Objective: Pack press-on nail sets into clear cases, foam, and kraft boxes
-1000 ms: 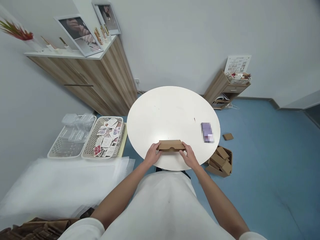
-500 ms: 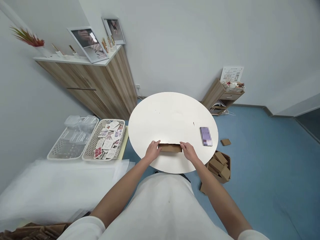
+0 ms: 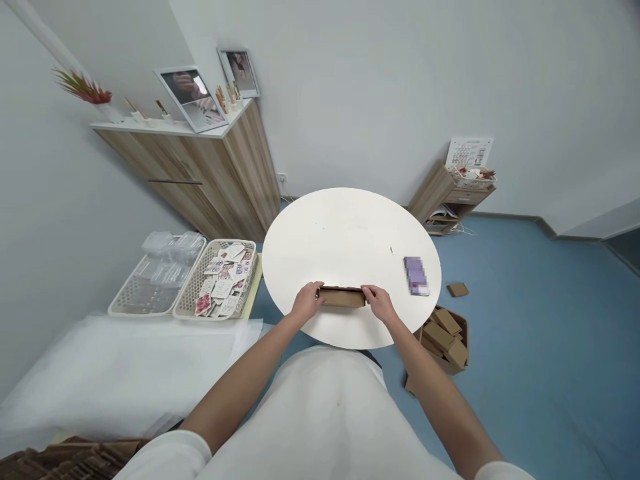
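Note:
A long brown cardboard box [image 3: 343, 298] lies across the near part of the round white table [image 3: 345, 233], one end at each of my hands. My left hand [image 3: 307, 301] grips its left end, fingers curled round the corner. At the opposite end, my right hand [image 3: 379, 300] holds the box with thumb and fingers bent at its upper edge. A dark gap shows along the box's top. What lies inside cannot be made out. To the right on the table is a purple pack [image 3: 416, 275], its surface blurred by pixels.
Right of the table, a carton [image 3: 465, 333] holds several folded brown boxes; another small box [image 3: 457, 289] lies on the floor. At left stand a white basket of printed cards [image 3: 186, 293] and a basket of clear plastic cases [image 3: 116, 293], near white sheets [image 3: 135, 373].
The view has shifted slightly, so the surroundings sit a little further right and lower. Both hands stay on the box, whose top gap looks slightly wider.

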A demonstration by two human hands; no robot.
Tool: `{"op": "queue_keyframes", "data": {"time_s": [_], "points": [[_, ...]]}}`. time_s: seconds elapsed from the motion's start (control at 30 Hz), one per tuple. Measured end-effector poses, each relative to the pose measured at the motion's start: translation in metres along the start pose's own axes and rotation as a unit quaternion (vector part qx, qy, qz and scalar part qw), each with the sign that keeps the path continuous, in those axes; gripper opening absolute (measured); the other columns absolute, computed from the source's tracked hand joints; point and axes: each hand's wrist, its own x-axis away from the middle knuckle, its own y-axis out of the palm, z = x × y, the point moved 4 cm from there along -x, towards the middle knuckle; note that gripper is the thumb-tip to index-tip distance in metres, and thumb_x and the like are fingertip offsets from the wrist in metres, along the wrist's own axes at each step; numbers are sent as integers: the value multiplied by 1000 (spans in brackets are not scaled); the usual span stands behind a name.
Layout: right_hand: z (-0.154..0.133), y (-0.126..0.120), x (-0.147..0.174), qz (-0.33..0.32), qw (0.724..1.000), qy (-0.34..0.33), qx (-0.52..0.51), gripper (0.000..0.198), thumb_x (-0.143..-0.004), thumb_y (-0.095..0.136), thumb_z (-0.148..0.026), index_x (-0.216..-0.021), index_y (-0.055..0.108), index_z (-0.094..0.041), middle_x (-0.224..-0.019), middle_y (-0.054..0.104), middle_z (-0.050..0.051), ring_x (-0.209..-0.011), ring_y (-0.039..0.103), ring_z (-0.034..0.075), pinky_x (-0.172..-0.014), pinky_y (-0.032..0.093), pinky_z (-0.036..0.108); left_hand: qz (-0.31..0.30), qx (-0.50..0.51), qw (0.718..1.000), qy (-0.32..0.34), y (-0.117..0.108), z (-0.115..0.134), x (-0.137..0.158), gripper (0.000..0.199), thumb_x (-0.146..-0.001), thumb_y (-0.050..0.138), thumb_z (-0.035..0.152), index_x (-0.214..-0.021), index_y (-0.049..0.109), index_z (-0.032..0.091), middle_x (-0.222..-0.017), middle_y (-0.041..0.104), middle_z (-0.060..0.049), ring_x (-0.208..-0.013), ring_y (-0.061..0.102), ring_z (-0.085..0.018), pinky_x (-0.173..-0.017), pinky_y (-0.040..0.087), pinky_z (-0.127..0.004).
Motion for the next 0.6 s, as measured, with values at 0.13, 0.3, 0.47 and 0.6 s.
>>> {"op": "queue_keyframes", "data": {"time_s": [0.13, 0.3, 0.47, 0.6], "points": [[-1, 2, 1, 19, 999, 8, -25, 42, -72, 45, -53, -84, 65, -19, -68, 60, 2, -58, 49, 14, -56, 38, 27, -4, 7, 1000, 2, 0, -2, -1, 33, -73, 53, 20, -106, 52, 17, -83, 58, -4, -81, 55, -19, -71, 42, -30], [-4, 4, 2, 31, 999, 18, -40, 41, -71, 46, -54, -79, 63, -18, -53, 54, 0, -55, 49, 15, -55, 37, 27, -14, 16, 1000, 5, 0, -2, -1, 32, -73, 53, 22, -105, 53, 18, -82, 58, -4, -79, 55, -19, -70, 43, -30], [-6, 3, 5, 27, 998, 3, -56, 39, -72, 46, -55, -78, 62, -19, -56, 54, 0, -57, 49, 15, -57, 38, 28, -23, 31, 999, 25, 0, -4, 1, 32, -74, 52, 23, -106, 53, 18, -83, 58, -4, -77, 54, -18, -70, 43, -30], [2, 4, 7, 12, 996, 2, -83, 40, -72, 47, -55, -81, 61, -19, -65, 56, 1, -58, 50, 14, -60, 40, 28, -26, 37, 998, 54, -1, -3, 5, 37, -75, 53, 29, -110, 52, 17, -82, 57, -4, -77, 54, -18, -71, 43, -31]]}}
